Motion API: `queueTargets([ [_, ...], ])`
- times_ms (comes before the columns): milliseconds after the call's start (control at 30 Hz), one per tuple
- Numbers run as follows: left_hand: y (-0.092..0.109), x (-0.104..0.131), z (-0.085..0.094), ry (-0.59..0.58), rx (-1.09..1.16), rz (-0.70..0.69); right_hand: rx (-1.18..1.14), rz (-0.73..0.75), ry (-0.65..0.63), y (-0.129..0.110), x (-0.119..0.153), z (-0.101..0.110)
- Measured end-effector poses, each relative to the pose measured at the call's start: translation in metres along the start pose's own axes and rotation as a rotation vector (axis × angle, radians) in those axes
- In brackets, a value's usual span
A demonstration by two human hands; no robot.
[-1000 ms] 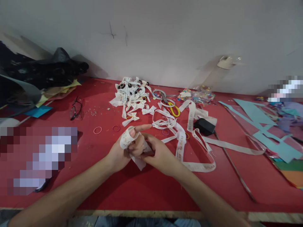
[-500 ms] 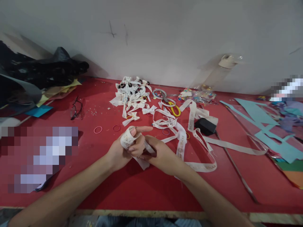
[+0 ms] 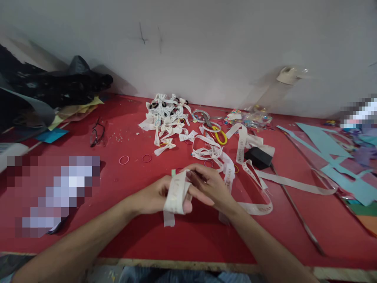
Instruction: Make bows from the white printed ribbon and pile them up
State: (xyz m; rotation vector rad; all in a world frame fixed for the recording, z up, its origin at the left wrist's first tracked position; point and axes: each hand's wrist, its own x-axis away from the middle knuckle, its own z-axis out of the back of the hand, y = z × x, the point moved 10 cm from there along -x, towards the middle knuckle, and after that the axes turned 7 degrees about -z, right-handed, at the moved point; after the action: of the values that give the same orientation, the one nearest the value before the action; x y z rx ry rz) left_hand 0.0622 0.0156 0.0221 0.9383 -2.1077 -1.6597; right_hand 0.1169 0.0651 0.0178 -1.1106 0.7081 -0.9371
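Observation:
A white printed ribbon is looped around the fingers of my left hand, a short tail hanging below. My left index finger points to the right out of the loop. Close against it, my right hand has its fingertips bent onto the upper edge of the ribbon; the exact grip is partly hidden. Behind my hands lie a heap of tied ribbon bows, yellow-handled scissors and a tangle of loose printed ribbon. Pink elastic bands rest on the red table to the left.
A black block sits right of the ribbons, near a long thin rod. Light blue paper cutouts cover the right side. Eyeglasses and a black bag are at the left. A grey wall backs the table.
My left hand has turned, so the ribbon loop now faces me and the index finger points lower. My right fingers have moved from beneath the loop to its upper edge.

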Motion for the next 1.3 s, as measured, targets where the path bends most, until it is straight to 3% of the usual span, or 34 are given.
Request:
queueTargets([
  [67, -0.004, 0.002, -0.006, -0.058, -0.135, 0.033, 0.038, 0.020, 0.002, -0.001, 0.001, -0.001],
  [200, 0.004, -0.001, -0.008, -0.069, -0.383, -0.108, 0.090, 0.033, -0.027, 0.002, 0.003, -0.007],
  [300, 0.009, -0.002, -0.006, -0.052, -0.377, -0.181, 0.135, 0.008, -0.003, 0.008, 0.003, -0.006],
  [400, 0.015, -0.001, 0.003, 0.053, -0.322, -0.232, 0.125, 0.002, 0.037, 0.009, 0.002, 0.000],
  [500, 0.022, 0.003, 0.024, 0.251, -0.310, -0.242, 0.137, 0.032, 0.018, 0.003, 0.002, 0.002],
  [633, 0.013, 0.014, 0.059, 0.514, -0.511, -0.022, 0.155, 0.009, -0.165, -0.002, 0.005, -0.010],
  [700, 0.013, 0.015, 0.067, 0.535, -0.691, 0.060, 0.110, 0.016, -0.244, -0.005, 0.007, -0.016],
  [800, 0.017, 0.014, 0.071, 0.541, -0.804, 0.069, 0.112, 0.028, -0.303, -0.007, 0.010, -0.023],
  [933, 0.022, 0.016, 0.076, 0.647, -0.711, -0.004, 0.175, 0.135, -0.322, -0.018, 0.014, -0.030],
  [1100, 0.019, 0.022, 0.085, 0.768, -0.505, -0.061, 0.136, 0.246, -0.177, -0.035, 0.017, -0.016],
  [1200, 0.012, 0.020, 0.084, 0.760, -0.365, -0.077, 0.145, 0.330, -0.120, -0.044, 0.021, -0.010],
  [1300, 0.003, 0.017, 0.081, 0.729, -0.209, -0.066, 0.120, 0.417, -0.147, -0.052, 0.026, -0.012],
])
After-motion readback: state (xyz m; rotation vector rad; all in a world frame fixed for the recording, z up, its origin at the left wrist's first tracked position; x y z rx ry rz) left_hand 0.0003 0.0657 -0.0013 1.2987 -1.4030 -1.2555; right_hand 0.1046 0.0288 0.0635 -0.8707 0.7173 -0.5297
